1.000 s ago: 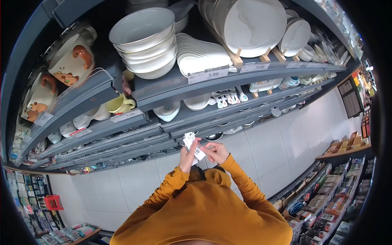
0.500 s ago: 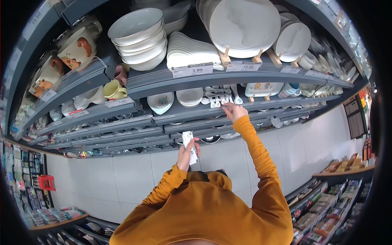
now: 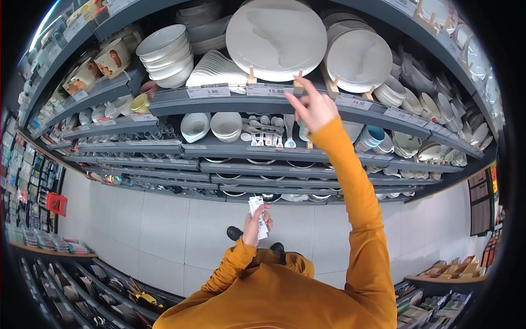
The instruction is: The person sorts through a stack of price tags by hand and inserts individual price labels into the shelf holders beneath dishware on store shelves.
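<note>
My left hand is closed around several white price labels, held low in front of my body. Up at the shelf edge, my right hand has its fingers apart and nothing visible in them. Its fingertips are close to the 15.80 price label and a wooden plate stand; I cannot tell whether they touch. Above the label, a large white plate leans upright on its stand. A smaller round plate stands to the right, above the 14.50 label.
Stacked white bowls and nested white dishes share the upper shelf. Spoons and deep bowls sit one shelf down. Tiled floor lies below, with a red box at the left and more shelving behind me.
My right hand has risen from the spoons on the lower shelf to the upper shelf's label edge, its fingers now spread. The view has shifted right; my left hand still holds the labels.
</note>
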`<state>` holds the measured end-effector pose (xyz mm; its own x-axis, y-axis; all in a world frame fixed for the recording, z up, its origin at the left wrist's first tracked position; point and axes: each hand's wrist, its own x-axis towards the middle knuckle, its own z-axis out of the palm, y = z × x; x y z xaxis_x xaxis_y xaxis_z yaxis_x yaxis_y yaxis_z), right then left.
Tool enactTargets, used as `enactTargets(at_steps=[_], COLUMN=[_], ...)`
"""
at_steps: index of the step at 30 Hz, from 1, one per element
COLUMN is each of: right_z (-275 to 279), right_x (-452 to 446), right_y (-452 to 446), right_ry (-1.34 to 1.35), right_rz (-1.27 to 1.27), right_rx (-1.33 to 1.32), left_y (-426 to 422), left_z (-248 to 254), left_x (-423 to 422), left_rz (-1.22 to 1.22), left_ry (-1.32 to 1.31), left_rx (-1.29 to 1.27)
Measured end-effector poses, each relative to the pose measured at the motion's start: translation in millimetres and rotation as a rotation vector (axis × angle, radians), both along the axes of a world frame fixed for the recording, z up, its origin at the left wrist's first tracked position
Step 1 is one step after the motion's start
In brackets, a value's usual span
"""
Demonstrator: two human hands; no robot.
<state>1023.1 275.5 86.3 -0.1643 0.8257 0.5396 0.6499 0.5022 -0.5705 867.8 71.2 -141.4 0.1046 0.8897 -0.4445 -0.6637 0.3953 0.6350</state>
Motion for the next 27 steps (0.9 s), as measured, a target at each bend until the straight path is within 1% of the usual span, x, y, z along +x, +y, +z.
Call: enactTargets(at_steps=[2, 5, 6, 8, 9, 11, 12, 13, 14, 15, 16, 17, 19, 21, 23, 24, 25, 26, 27], right_z=[6, 12, 14, 10, 3, -48, -65, -105, -134, -153, -167, -178, -177, -164, -188, -198, -199, -207, -211], right_x=[-1, 3, 5, 15, 21, 35, 34, 34, 32, 32, 32, 37, 55, 77, 105, 125, 143, 156, 165], right_y=[12, 12, 7, -8, -23, -58, -88, -107, -130, -150, -165, -172, -167, -141, -92, -65, -43, -23, -10], right_ry=[0.06, 0.361, 0.528, 0.762, 0.877, 0.889, 0.829, 0.835, 0.848, 0.778, 0.775, 0.822, 0.672, 0.417, 0.323, 0.199, -0.06, -0.155, -0.226], right_rz=[0.116, 0.218, 0.266, 0.234, 0.206, 0.353, 0.351, 0.386, 0.348, 0.343, 0.323, 0.361, 0.443, 0.307, -0.002, -0.122, -0.24, -0.281, -0.286], right_rx=[-0.176, -0.25, -0.236, -0.22, -0.23, -0.457, -0.626, -0.77, -0.909, -0.978, -1.062, -1.095, -1.199, -0.989, -0.642, -0.502, -0.386, -0.344, -0.365], left_y=[-4, -5, -4, 1, 4, 14, 18, 21, 22, 23, 23, 23, 20, 15, 11, 7, 4, 3, 0], left_z=[18, 38, 44, 47, 49, 52, 53, 52, 51, 50, 48, 37, 22, 13, 14, 17, 19, 16, 12], left_x=[16, 25, 27, 28, 29, 33, 35, 37, 41, 43, 44, 43, 46, 54, 60, 63, 64, 65, 64], left_rz=[-0.033, 0.008, 0.056, 0.155, 0.2, 0.273, 0.275, 0.281, 0.277, 0.274, 0.269, 0.198, 0.13, 0.142, 0.134, 0.126, 0.122, 0.089, 0.059], left_ry=[0.02, 0.045, 0.027, 0.093, 0.123, 0.1, 0.09, 0.08, 0.16, 0.244, 0.331, 0.499, 0.46, 0.358, 0.259, 0.21, 0.163, 0.14, 0.118], left_rx=[0.015, 0.073, 0.088, 0.2, 0.253, 0.305, 0.314, 0.327, 0.323, 0.32, 0.316, 0.363, 0.333, 0.276, 0.223, 0.196, 0.173, 0.174, 0.175])
